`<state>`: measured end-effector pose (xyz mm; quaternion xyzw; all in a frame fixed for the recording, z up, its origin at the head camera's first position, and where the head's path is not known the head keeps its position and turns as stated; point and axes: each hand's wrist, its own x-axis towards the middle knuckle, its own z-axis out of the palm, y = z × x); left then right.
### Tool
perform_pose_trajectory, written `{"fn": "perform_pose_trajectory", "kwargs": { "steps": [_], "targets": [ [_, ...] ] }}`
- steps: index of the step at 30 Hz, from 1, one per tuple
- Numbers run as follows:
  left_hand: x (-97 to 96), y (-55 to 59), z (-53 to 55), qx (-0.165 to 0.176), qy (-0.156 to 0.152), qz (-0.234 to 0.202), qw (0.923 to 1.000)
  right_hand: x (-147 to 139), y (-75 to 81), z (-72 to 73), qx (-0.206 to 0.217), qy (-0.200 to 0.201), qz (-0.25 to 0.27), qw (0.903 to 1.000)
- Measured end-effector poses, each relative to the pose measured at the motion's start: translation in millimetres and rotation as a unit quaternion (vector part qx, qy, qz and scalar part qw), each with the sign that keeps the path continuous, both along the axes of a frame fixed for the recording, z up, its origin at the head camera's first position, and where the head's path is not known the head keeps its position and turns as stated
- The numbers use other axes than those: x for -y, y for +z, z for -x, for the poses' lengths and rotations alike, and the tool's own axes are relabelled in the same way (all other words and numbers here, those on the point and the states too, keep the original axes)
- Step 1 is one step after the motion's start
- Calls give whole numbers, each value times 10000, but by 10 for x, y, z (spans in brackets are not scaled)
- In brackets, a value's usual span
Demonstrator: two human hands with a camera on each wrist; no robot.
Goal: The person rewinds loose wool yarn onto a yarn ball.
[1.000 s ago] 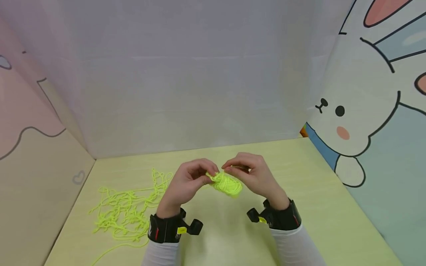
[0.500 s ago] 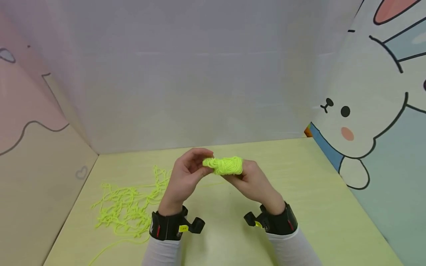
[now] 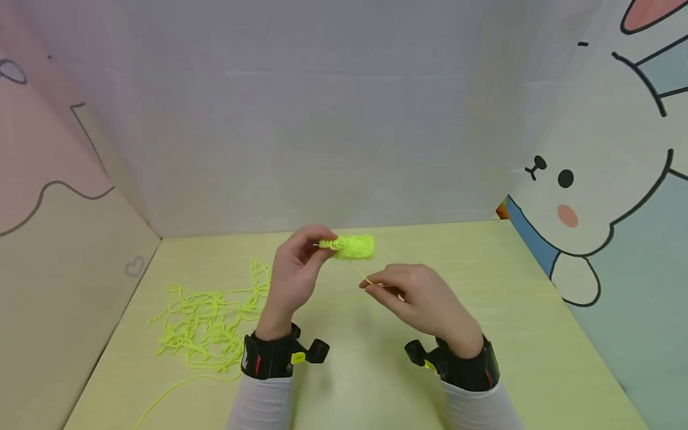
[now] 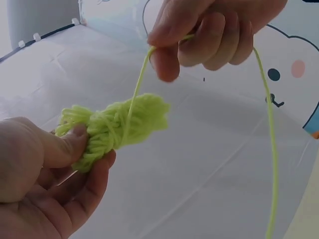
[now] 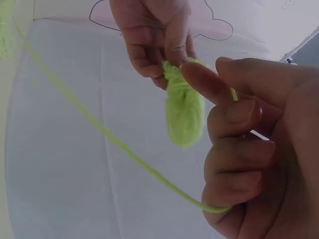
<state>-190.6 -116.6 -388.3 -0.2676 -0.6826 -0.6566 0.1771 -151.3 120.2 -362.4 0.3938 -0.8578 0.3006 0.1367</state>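
Observation:
A neon yellow-green yarn bundle point(image 4: 142, 117), wound thick round its middle, is pinched at its left end between the thumb and fingers of my left hand point(image 3: 294, 269). It is held up over the table. From the bundle a single yarn strand point(image 4: 135, 94) rises to my right hand point(image 3: 421, 298), whose thumb and forefinger pinch it. The strand runs on through the curled fingers and trails away, as the right wrist view shows point(image 5: 109, 134). My right hand is below and right of the bundle in the head view.
A loose tangle of the same yarn point(image 3: 209, 325) lies on the left of the pale table point(image 3: 537, 334), with one tail point(image 3: 172, 388) running toward the near edge. A whitish sheet point(image 3: 322, 131) stands behind, and panels with cartoon drawings, one a rabbit point(image 3: 580, 179), flank the table.
The bundle went from tilted to level and moved up and slightly left with my left hand. My right hand passed behind it, then came away to the lower right, drawing the strand.

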Motion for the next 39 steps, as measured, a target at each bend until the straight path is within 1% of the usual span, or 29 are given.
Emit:
{"fn": "perform_pose_trajectory", "kwargs": {
  "steps": [1, 3, 6, 10, 14, 18, 20, 22, 24, 27, 29, 31, 35, 39],
  "targets": [
    [6, -4, 4, 46, 49, 97, 9999, -28, 14, -15, -31, -19, 44, 10000],
    [18, -12, 9, 128, 33, 243, 9996, -82, 38, -36, -117, -41, 164, 9998],
    [35, -13, 5, 253, -199, 445, 9985, -141, 73, -41, -374, -43, 405, 9985],
    [61, 1, -19, 389, -689, 577, 9952, -178, 123, -13, -810, -9, 781, 9936],
    [93, 19, -47, 349, -1275, 552, 9897, -161, 146, 25, -1014, 56, 1060, 9892],
    [95, 32, -70, 248, -2036, 465, 9776, -115, 111, 57, -936, 78, 1304, 9870],
    [84, 33, -74, 196, -2376, 383, 9704, -89, 81, 72, -800, 51, 1389, 9871],
    [71, 34, -77, 132, -2626, 273, 9644, -67, 43, 86, -626, 34, 1404, 9881],
    [57, 38, -80, 56, -2746, 153, 9614, -52, 5, 95, -416, -4, 1347, 9900],
    [51, 71, -97, -42, -2696, -54, 9630, -30, -21, 105, -93, -48, 1127, 9936],
    [48, 89, -109, -42, -2549, -214, 9667, -15, -42, 102, 84, -96, 952, 9954],
    [42, 109, -125, 31, -2356, -387, 9711, 2, -62, 98, 201, -145, 830, 9962],
    [21, 137, -159, 226, -1781, -589, 9820, 47, -86, 76, 206, -261, 620, 9975],
    [-15, 150, -176, 359, -1132, -654, 9908, 91, -67, 43, 241, -179, 486, 9984]
  ]
}}
